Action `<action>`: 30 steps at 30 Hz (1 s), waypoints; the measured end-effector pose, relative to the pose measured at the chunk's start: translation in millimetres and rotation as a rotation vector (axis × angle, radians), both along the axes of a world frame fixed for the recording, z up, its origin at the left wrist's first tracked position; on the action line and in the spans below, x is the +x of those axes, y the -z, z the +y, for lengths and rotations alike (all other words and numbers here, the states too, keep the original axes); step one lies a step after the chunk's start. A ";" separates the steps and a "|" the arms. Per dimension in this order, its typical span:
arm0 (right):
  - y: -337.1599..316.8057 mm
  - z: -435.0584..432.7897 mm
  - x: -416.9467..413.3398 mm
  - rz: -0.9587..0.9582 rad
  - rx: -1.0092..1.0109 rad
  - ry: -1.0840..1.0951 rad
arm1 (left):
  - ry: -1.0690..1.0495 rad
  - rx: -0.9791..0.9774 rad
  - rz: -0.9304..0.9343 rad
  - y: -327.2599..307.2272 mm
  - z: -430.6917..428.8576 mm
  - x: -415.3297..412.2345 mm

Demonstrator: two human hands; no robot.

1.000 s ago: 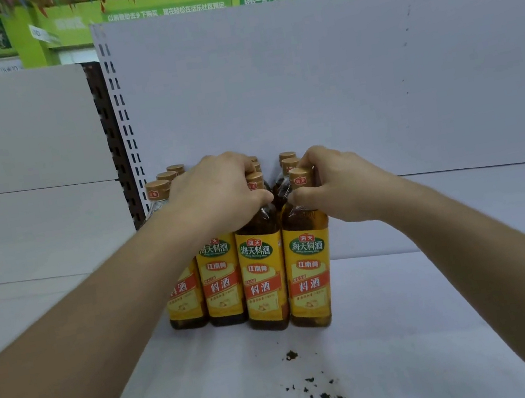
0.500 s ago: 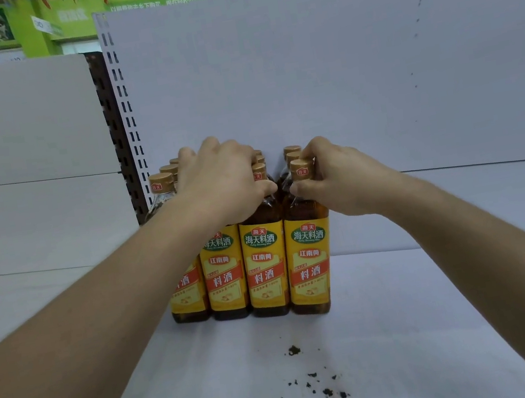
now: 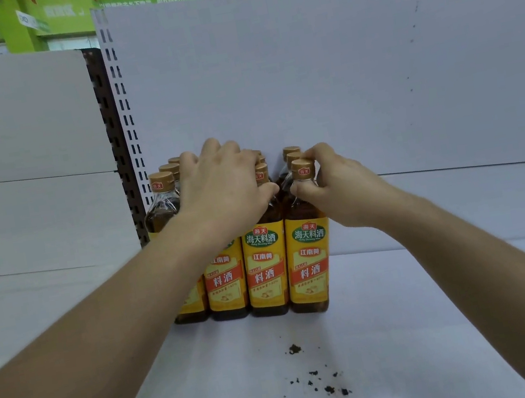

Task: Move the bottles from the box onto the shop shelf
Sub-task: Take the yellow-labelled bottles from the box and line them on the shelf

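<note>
Reading left to right: a white neighbouring bay is seen at far left, followed by a dark perforated post [image 3: 113, 147] and a white slotted strip [image 3: 124, 117]. Bottles [image 3: 264, 268] are stood upright on the shelf [image 3: 432, 326] just right of the post. They are packed touching in four columns, close to the back panel [image 3: 338, 81]. Yellow labels are faced forward. Tan caps are visible three deep on the outer columns. The left hand [image 3: 221, 191] is laid over the tops of the two middle columns, with fingers curled down over the caps and the thumb pressed to the neck of the third front bottle. Which bottle is gripped under the palm cannot be told. Part of the second front label is covered by the left forearm. The end bottle [image 3: 309, 260], front right, is held by the right hand [image 3: 339, 189], with the index finger hooked over the cap and the thumb set on the neck below it. The hands are kept apart, with only a narrow gap between the thumbs. Dark crumbs [image 3: 319, 380] are scattered on the shelf in front of the bottles, below the end bottle.
</note>
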State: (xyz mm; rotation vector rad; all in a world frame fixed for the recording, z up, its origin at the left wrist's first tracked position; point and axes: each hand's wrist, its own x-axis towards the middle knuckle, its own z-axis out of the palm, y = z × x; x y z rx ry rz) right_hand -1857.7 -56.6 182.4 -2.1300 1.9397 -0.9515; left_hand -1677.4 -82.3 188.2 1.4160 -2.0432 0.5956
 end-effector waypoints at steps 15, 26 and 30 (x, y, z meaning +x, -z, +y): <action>56.9 39.1 20.3 -0.440 -0.100 0.230 | 0.418 -0.051 0.418 78.2 11.9 30.5; 93.8 87.0 51.7 -0.666 0.074 0.230 | 0.502 0.560 0.911 101.6 42.7 64.9; 96.1 108.1 52.9 -0.673 0.123 0.218 | 0.513 0.652 0.995 110.7 59.0 65.0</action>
